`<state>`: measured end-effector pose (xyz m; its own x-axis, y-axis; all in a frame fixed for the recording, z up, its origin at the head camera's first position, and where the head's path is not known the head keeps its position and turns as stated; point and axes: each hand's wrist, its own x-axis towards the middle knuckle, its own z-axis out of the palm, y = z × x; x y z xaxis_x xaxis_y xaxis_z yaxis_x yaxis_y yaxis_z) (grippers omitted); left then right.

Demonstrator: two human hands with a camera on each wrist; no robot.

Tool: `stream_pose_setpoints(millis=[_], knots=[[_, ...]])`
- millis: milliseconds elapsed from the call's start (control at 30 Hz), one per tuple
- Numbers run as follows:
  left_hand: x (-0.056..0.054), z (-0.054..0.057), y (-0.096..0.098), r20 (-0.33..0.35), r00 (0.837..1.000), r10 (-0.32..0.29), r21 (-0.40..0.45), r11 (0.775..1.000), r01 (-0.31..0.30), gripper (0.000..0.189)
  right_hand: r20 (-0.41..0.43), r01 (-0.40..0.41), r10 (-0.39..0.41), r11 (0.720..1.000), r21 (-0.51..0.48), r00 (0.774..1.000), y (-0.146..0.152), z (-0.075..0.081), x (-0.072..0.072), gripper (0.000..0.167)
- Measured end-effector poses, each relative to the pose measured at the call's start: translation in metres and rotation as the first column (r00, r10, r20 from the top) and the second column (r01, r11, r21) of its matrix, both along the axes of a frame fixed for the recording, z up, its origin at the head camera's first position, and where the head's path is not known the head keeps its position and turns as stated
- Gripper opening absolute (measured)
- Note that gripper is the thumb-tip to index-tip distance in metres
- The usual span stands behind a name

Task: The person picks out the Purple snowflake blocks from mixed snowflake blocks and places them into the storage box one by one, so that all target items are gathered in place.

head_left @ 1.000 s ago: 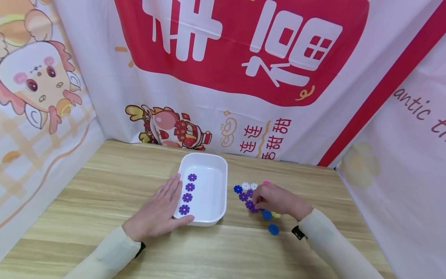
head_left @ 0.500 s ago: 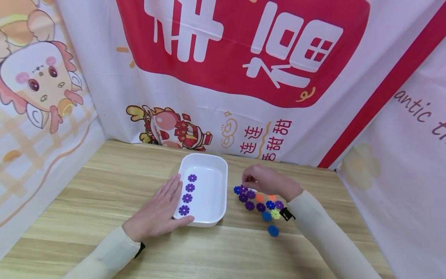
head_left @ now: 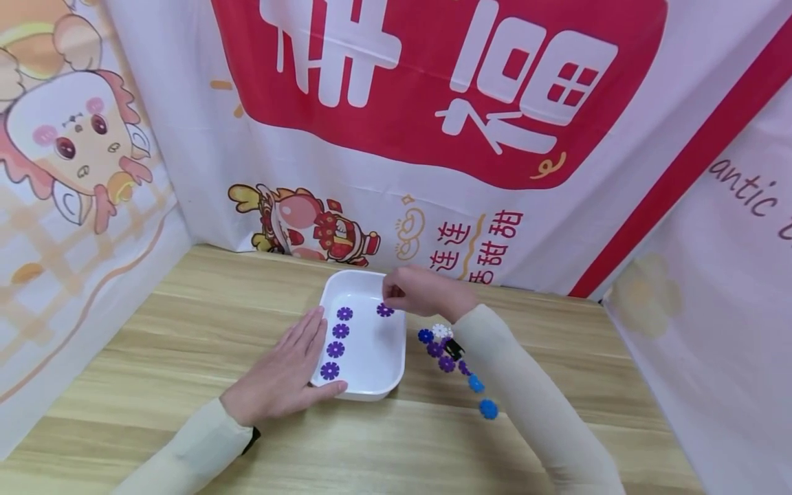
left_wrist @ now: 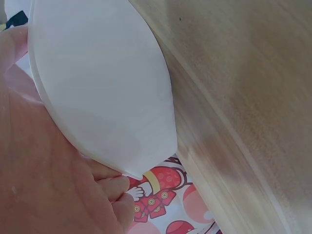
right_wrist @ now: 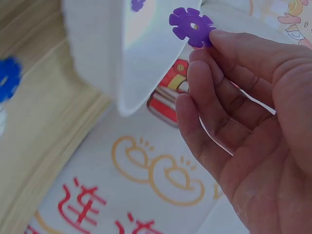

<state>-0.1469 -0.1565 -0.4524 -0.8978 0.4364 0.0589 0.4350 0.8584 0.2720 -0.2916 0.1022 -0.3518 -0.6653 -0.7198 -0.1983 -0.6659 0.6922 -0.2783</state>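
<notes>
A white rectangular tray (head_left: 366,357) stands on the wooden table. Several purple snowflake discs (head_left: 340,331) form a row along its left inner side. My left hand (head_left: 275,378) rests against the tray's left side, fingers straight along the rim and thumb over the near corner. Over the tray's far right part, my right hand (head_left: 423,292) pinches one more purple snowflake disc (right_wrist: 190,27) between thumb and forefinger. In the right wrist view that disc is held by its edge, its notches and centre hole showing.
Right of the tray lie loose discs: purple (head_left: 447,364), white (head_left: 441,331), dark blue (head_left: 425,335) and light blue (head_left: 488,409). My right sleeve (head_left: 526,405) hides part of this group. A printed cloth (head_left: 371,148) hangs behind the table (head_left: 204,295).
My right hand has moved from the loose discs leftward over the tray, carrying a purple snowflake disc. The left hand has stayed on the tray.
</notes>
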Motion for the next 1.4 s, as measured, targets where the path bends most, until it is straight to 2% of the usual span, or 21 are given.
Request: stream_pose_setpoints(millis=[100,300,500,600,733,800,867,933,1033,1133,1233,1300,1400], knots=[[0.0,0.0,0.001,0.004,1.0,0.0,0.001,1.0,0.0,0.114,0.011,0.02,-0.02,1.0,-0.01,1.0,-0.018,-0.005,-0.006,0.007],[0.0,0.001,0.001,0.016,1.0,0.002,0.005,1.0,-0.002,0.114,0.053,0.113,-0.11,0.992,-0.062,0.993,-0.042,-0.018,-0.018,0.009],[0.001,0.002,0.0,0.014,1.0,0.003,0.005,1.0,-0.003,0.114,0.099,0.244,-0.234,0.964,-0.103,0.967,-0.053,-0.037,-0.028,0.009],[0.001,0.002,0.0,0.001,1.0,-0.002,0.005,1.0,0.002,0.114,0.142,0.374,-0.355,0.918,-0.134,0.924,-0.055,-0.045,-0.03,0.01],[0.0,0.001,0.0,-0.003,1.0,-0.009,0.009,1.0,0.009,0.113,0.222,0.559,-0.52,0.808,-0.185,0.825,-0.058,-0.055,-0.03,0.021],[0.0,0.001,0.0,0.002,1.0,-0.009,0.009,1.0,0.009,0.113,0.244,0.614,-0.568,0.764,-0.2,0.786,-0.061,-0.062,-0.031,0.03],[0.0,0.001,0.0,-0.004,1.0,-0.012,0.012,1.0,0.012,0.112,0.251,0.647,-0.599,0.734,-0.206,0.76,-0.063,-0.068,-0.032,0.038],[0.001,0.002,0.0,-0.01,1.0,-0.013,0.013,1.0,0.013,0.112,0.255,0.67,-0.621,0.712,-0.21,0.741,-0.065,-0.074,-0.032,0.042],[0.001,0.002,-0.001,-0.014,1.0,-0.015,0.012,1.0,0.015,0.111,0.273,0.704,-0.65,0.676,-0.218,0.709,-0.068,-0.079,-0.031,0.039],[0.001,0.003,-0.001,-0.014,1.0,-0.017,0.01,1.0,0.018,0.111,0.279,0.733,-0.678,0.643,-0.222,0.68,-0.07,-0.082,-0.03,0.029],[0.001,0.003,-0.001,-0.019,1.0,-0.018,0.009,1.0,0.018,0.111,0.281,0.751,-0.696,0.619,-0.229,0.66,-0.073,-0.085,-0.029,0.018],[0.001,0.002,-0.002,-0.02,1.0,-0.017,0.012,1.0,0.017,0.111,0.267,0.754,-0.705,0.616,-0.228,0.657,-0.074,-0.086,-0.027,0.012],[0.001,0.002,-0.002,-0.02,1.0,-0.015,0.016,1.0,0.015,0.111,0.198,0.753,-0.727,0.625,-0.205,0.657,-0.076,-0.089,-0.025,0.008]])
